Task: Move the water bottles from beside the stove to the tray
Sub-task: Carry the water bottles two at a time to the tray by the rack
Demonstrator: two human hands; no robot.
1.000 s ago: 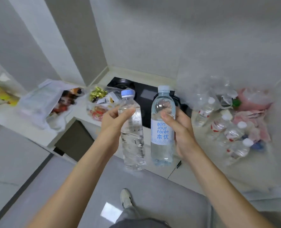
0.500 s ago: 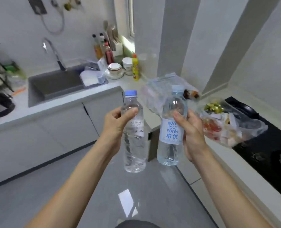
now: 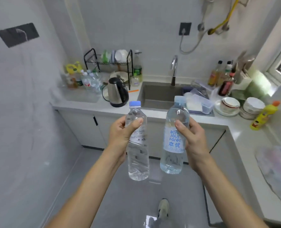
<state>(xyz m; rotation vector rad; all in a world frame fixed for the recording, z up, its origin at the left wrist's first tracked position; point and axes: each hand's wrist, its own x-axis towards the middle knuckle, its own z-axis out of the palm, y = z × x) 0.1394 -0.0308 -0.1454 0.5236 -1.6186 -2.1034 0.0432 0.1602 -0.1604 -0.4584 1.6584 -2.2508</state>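
**Two Water Bottles Held Up in the Kitchen**

A person is standing on the grey floor and holding one bottle in each hand, out in front of the body. The left hand (image 3: pixel 120 134) is wrapping its fingers and thumb around the slim clear plastic bottle with the blue cap (image 3: pixel 137 142). The right hand (image 3: pixel 192 137) is gripping the wider clear plastic bottle with the pale blue label and blue writing (image 3: pixel 174 139). Both bottles are standing upright in the air, side by side and not touching. They are hanging above the floor, in front of the white counter (image 3: pixel 90 106).

On the far left of that counter, a clear tray (image 3: pixel 80 96) is holding a bunch of small water bottles (image 3: pixel 91 80). A silver and black kettle (image 3: pixel 117 92) is sitting just beside it. The grey sink (image 3: pixel 159 94) with its shiny tap (image 3: pixel 174 69) is lying behind the raised bottles. A yellow squeeze bottle with an orange top (image 3: pixel 264 116) is standing on the right.
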